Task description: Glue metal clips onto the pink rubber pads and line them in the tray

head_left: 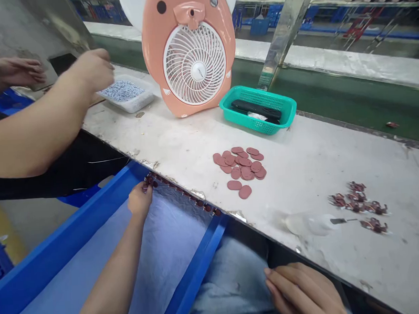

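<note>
Left hand (140, 200) pinching a dark red strip (179, 192) at the edge of the surface (304, 179)

Head cam shot: the strip of small parts ran along the front edge, right above a blue bin (188, 268) lined with pale film, probably placed there to catch whatever came off. The left looked closed on the strip's near end, though the fingers were partly hidden. The right hand (301, 294) lay loosely curled on the jeans (229, 289), apparently holding nothing. Oval discs (241, 166) sat heaped mid-surface within easy reach, with spiky dark red clusters (358, 204) further right. Further back were a pink fan (195, 62), a teal basket (285, 113) holding black parts, and a tray of blue-grey bits (134, 105) beside a co-worker's hand (92, 69). Blue racks (259, 26) filled the room behind.
</note>
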A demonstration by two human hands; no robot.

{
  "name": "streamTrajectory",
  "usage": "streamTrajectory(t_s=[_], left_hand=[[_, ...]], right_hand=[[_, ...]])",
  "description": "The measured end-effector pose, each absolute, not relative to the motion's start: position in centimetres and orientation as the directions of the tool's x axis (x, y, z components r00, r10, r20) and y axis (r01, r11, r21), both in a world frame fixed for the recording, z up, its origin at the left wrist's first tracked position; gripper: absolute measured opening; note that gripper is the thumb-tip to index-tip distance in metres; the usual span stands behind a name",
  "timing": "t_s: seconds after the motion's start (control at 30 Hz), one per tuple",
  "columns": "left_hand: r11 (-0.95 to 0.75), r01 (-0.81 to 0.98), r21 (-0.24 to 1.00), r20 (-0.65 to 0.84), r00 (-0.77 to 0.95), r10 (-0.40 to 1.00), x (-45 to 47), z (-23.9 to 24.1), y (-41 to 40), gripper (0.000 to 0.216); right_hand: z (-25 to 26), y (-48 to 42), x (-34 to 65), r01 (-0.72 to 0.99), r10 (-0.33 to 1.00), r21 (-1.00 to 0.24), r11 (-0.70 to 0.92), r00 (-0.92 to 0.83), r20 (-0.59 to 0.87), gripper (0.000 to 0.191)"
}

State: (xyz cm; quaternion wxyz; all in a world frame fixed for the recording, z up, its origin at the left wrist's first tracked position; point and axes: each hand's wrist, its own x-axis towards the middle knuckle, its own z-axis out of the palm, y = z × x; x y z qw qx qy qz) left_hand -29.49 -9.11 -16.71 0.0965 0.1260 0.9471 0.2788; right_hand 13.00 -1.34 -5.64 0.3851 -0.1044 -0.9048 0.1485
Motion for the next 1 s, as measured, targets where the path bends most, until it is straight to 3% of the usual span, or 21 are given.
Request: streamTrajectory(t_s=[0.17,0.37,0.57,0.67,0.73,0.87,0.93,1.0], left_hand=[[0.871,0.263,0.415,-0.105,-0.937,0.333,-31.0,-17.8,-8.1,0.034],[0.892,0.303,0.336,-0.101,-0.93,0.354,-31.5,-18.4,-7.6,0.034],[0.869,0.33,0.37,-0.029,-0.93,0.365,-31.8,-18.3,-7.6,0.032],[0.811,0.371,0.453,0.134,-0.927,0.35,-30.5,-17.1,-7.9,0.031],[0.728,0.445,0.522,0.32,-0.893,0.316,-28.3,-15.7,-8.0,0.038],[0.446,0.714,0.54,0.648,-0.69,0.321,-20.7,-12.1,-7.3,0.06],[0.272,0.841,0.467,0.705,-0.54,0.46,-16.7,-9.9,-6.4,0.058],[-0.009,0.952,0.307,0.633,-0.197,0.749,-13.8,-7.9,-5.5,0.063]], right_hand=[[-6.7,-0.7,13.7,0.126,0.357,-0.365,0.922,-0.639,0.682,0.012],[-7.3,-0.4,14.0,0.13,0.349,-0.35,0.928,-0.629,0.694,0.011],[-6.3,-0.4,13.7,0.15,0.374,-0.372,0.916,-0.652,0.659,0.013],[-6.2,-0.5,14.6,0.163,0.378,-0.361,0.918,-0.63,0.678,0.014],[-6.3,-0.5,15.6,0.218,0.433,-0.38,0.899,-0.577,0.692,0.02],[-6.3,0.5,16.4,0.454,0.673,-0.532,0.715,-0.241,0.699,0.048],[-6.0,1.2,16.0,0.586,0.805,-0.587,0.559,-0.213,0.554,0.068],[-5.7,2.0,15.2,0.677,0.872,-0.555,0.483,-0.313,0.376,0.075]])
